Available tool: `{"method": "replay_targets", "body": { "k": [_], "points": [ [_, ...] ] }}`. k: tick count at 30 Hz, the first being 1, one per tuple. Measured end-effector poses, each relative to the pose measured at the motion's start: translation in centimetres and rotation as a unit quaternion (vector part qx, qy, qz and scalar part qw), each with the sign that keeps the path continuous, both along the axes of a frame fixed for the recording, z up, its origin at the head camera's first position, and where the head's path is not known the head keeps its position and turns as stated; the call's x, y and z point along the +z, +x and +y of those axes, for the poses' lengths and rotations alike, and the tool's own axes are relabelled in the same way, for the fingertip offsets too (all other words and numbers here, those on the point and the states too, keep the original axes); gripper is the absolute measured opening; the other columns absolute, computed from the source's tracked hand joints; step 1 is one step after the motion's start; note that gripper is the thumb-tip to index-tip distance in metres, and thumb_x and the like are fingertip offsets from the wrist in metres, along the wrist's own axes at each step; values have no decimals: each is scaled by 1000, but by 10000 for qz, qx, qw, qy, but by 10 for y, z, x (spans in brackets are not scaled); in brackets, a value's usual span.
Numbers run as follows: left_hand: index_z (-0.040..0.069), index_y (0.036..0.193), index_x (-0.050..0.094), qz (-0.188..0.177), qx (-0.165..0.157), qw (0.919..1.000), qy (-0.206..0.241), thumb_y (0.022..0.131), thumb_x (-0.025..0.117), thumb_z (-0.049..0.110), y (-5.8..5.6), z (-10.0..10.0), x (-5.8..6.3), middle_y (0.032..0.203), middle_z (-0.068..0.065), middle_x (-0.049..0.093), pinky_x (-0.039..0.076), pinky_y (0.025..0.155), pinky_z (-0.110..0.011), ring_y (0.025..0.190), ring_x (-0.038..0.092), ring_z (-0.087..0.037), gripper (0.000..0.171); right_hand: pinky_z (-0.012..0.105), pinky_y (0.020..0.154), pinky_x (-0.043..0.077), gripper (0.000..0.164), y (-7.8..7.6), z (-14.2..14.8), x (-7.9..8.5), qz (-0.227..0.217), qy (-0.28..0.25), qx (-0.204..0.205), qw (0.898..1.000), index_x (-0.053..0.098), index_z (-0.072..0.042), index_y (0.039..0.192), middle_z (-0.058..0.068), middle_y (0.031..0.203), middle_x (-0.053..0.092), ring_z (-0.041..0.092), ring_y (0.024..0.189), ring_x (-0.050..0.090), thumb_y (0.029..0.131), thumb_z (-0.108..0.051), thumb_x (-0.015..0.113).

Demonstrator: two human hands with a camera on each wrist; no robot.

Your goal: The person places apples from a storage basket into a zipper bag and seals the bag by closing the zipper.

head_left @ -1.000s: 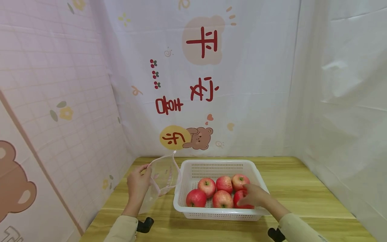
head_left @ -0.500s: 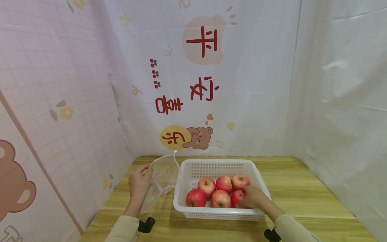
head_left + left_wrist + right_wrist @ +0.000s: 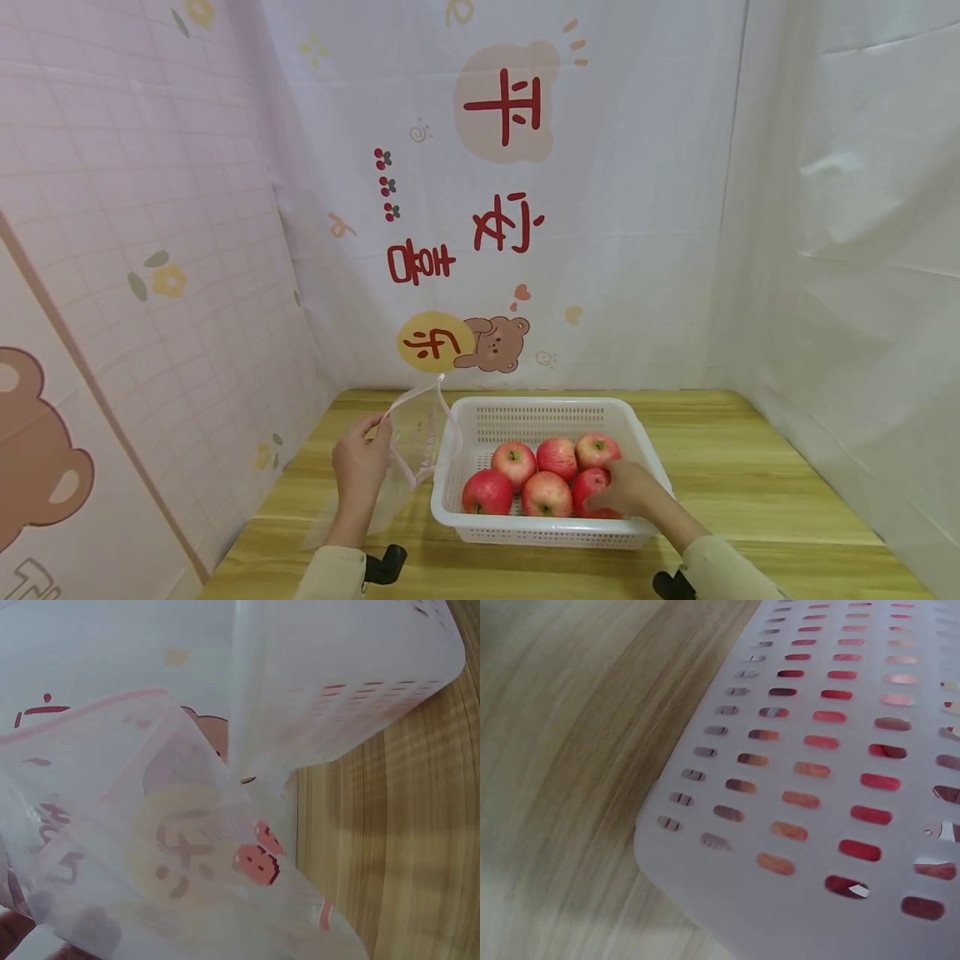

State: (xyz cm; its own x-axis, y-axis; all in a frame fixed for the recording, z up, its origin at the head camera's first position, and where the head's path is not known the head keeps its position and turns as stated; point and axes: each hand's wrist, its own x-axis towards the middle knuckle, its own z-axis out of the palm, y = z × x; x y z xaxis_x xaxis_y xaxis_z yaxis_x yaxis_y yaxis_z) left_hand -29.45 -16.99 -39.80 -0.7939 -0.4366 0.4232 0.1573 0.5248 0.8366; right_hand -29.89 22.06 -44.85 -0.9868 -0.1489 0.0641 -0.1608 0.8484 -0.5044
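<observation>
My left hand (image 3: pixel 362 462) pinches the rim of a clear plastic zip bag (image 3: pixel 420 429) with pink edging. The bag's mouth gapes beside the left wall of a white basket (image 3: pixel 551 522). In the left wrist view the printed bag (image 3: pixel 172 832) fills the lower left, with fingertips (image 3: pixel 15 930) at its corner. My right hand (image 3: pixel 633 490) reaches into the basket's front right corner, fingers curled round a red apple (image 3: pixel 588 485) and partly covering it. In the right wrist view the basket wall (image 3: pixel 795 780) hides this hand; red apples show through the slots.
Several other apples lie in the basket, among them a red apple (image 3: pixel 487 492) at front left and a paler apple (image 3: pixel 597 450) at back right. The basket stands on a wood-grain table (image 3: pixel 757 492). A printed white curtain (image 3: pixel 637 250) hangs behind it.
My left hand has moved right with the bag, bringing its mouth against the basket's left rim. My right hand's fingers have closed in round the front right apple.
</observation>
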Motion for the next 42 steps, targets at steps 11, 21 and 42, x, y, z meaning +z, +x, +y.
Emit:
{"method": "replay_targets", "body": {
  "k": [11,21,42],
  "points": [
    [3,109,76,224,135,9997,0,95,64,21,3,2,-9,105,-18,69,52,57,-32,82,72,-33,26,39,70,51,55,1,2,21,-59,-727,-328,9968,65,3,111,3,91,67,19,79,60,71,-30,83],
    [1,108,75,297,128,9995,21,95,63,19,3,2,-15,108,-18,69,54,61,-34,82,72,-33,26,43,78,54,56,-4,-18,46,61,-1442,-549,9880,63,3,115,7,98,68,22,85,62,79,-37,81],
    [-1,109,75,293,112,9995,93,93,65,16,8,7,-13,105,-22,68,50,54,-28,81,72,-35,24,44,93,49,58,-10,-127,60,-223,-3799,-818,9211,65,-5,124,8,114,67,24,101,60,82,-44,77]
  ]
}}
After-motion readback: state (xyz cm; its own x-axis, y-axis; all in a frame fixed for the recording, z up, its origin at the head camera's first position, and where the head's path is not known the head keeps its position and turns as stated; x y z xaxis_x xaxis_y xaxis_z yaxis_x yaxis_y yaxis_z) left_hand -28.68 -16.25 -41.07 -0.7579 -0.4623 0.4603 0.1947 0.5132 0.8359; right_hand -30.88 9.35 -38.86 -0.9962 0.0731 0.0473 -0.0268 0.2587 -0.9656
